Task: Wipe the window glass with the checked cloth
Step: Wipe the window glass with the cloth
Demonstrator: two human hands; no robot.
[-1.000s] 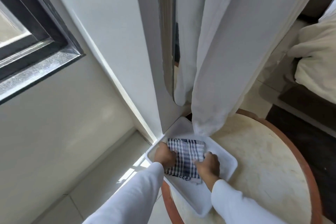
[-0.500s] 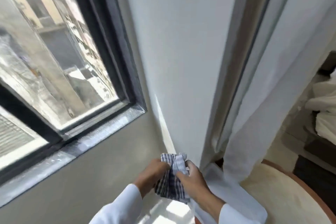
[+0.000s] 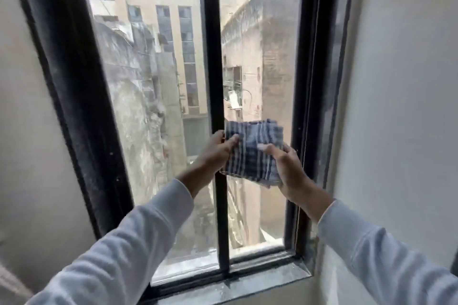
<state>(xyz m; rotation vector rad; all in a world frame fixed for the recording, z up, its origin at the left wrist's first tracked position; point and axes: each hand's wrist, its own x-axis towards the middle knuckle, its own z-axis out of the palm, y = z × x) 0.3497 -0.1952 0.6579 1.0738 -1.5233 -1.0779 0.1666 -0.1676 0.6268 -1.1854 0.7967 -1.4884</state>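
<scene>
**Checked cloth held up before the right-hand pane**

Window: a black-framed window (image 3: 74,96) fills the centre of the frame, set in pale walls left and right. A vertical black bar (image 3: 214,82) splits it into two panes. The window glass (image 3: 153,82) of the left pane is the wider; the right pane (image 3: 270,44) is narrower. Both show streaks and a dull film. Weathered buildings are seen through the glass. A dark sill (image 3: 247,282) runs along the lower centre, dusty and speckled.

Arms: two arms in light long sleeves (image 3: 138,242) reach up from the lower corners of the frame toward the middle.

Cloth: the checked cloth (image 3: 252,153), blue and white, folded into a thick pad, sits just right of centre, in front of the lower part of the right pane and beside the bar. Contact with the glass cannot be determined.

Hands: the left hand (image 3: 216,153) grips the cloth's left edge, thumb over the front. The right hand (image 3: 285,168) clasps the cloth's lower right edge, thumb laid across the fabric, fingers hidden behind it.
</scene>
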